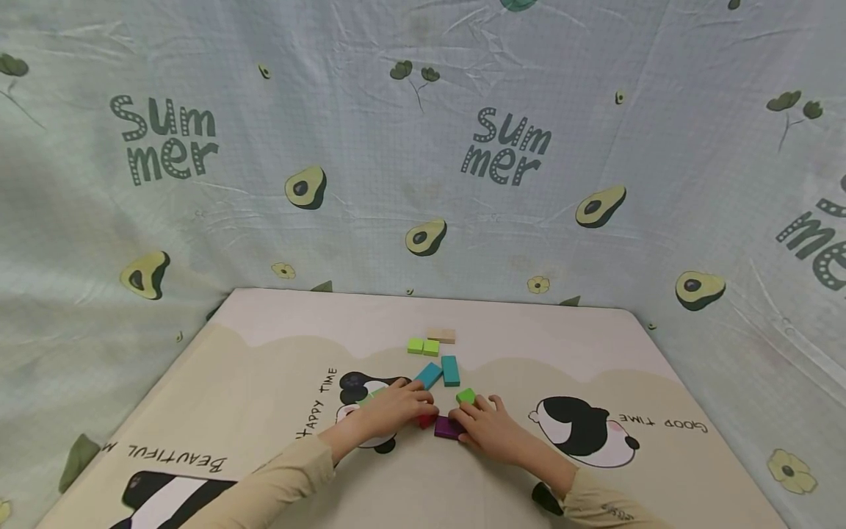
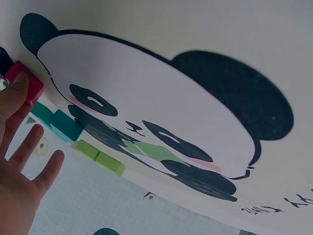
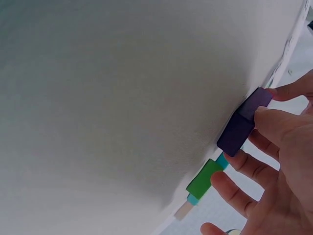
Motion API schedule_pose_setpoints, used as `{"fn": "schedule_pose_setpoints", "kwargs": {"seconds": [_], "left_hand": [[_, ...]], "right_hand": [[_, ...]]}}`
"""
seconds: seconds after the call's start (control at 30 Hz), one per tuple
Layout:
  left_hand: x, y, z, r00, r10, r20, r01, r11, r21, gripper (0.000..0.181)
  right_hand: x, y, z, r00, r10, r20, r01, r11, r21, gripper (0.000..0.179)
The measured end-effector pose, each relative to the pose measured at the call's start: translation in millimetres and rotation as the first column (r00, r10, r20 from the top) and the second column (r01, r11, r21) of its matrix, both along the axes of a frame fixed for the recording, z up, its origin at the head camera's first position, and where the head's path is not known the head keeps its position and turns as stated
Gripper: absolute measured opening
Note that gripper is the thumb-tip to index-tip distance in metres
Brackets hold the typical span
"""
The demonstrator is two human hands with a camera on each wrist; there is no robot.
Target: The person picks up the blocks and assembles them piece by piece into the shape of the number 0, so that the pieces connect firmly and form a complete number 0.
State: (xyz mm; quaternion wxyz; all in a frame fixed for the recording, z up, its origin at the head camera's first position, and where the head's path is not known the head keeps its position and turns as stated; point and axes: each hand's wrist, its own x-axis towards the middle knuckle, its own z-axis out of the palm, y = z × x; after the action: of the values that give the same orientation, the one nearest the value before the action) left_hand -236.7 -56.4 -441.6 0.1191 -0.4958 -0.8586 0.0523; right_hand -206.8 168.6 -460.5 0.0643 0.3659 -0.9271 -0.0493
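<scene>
My left hand (image 1: 394, 408) pinches a red block (image 2: 30, 84), its thumb on the face turned to the left wrist camera. Just right of that, a dark purple block (image 1: 448, 427) lies near the table's middle, and my right hand (image 1: 492, 432) grips it with thumb and fingers. In the right wrist view, the purple block (image 3: 235, 131) shows a lighter and a darker part, with the thumb over its upper end. A green block (image 1: 465, 396) sits beside the right fingertips. Beyond the left fingers lies a slanted blue block (image 1: 428, 375).
A teal block (image 1: 451, 371) stands beside the blue one. Farther back are two lime-green blocks (image 1: 423, 347) side by side and a plain wooden block (image 1: 443, 336). The table cover (image 1: 264, 367) carries printed pandas, and a patterned cloth (image 1: 370, 147) hangs behind.
</scene>
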Motion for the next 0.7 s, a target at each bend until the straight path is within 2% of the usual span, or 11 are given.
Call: {"fn": "schedule_pose_setpoints", "kwargs": {"seconds": [0.2, 0.4, 0.6, 0.7], "left_hand": [[2.9, -4.1, 3.9, 1.000, 0.000, 0.003, 0.000, 1.000, 0.015, 0.027], [10.0, -12.5, 8.2, 0.999, -0.041, 0.002, 0.040, 0.997, 0.063, 0.021], [15.9, -17.7, 6.4, 0.998, -0.048, -0.031, 0.048, 0.999, -0.003, 0.023], [16.1, -19.4, 2.8, 0.998, -0.045, -0.042, 0.045, 0.999, -0.005, 0.024]], "right_hand": [[0.8, -1, 1.2, 1.000, 0.001, -0.001, -0.001, 1.000, 0.005, 0.031], [1.0, -2, 2.3, 1.000, -0.005, 0.025, 0.005, 1.000, -0.008, 0.031], [0.1, -2, 1.6, 0.997, -0.029, 0.067, 0.030, 1.000, -0.011, 0.032], [-0.2, -2, 2.1, 0.997, -0.031, 0.077, 0.031, 0.999, -0.009, 0.032]]}}
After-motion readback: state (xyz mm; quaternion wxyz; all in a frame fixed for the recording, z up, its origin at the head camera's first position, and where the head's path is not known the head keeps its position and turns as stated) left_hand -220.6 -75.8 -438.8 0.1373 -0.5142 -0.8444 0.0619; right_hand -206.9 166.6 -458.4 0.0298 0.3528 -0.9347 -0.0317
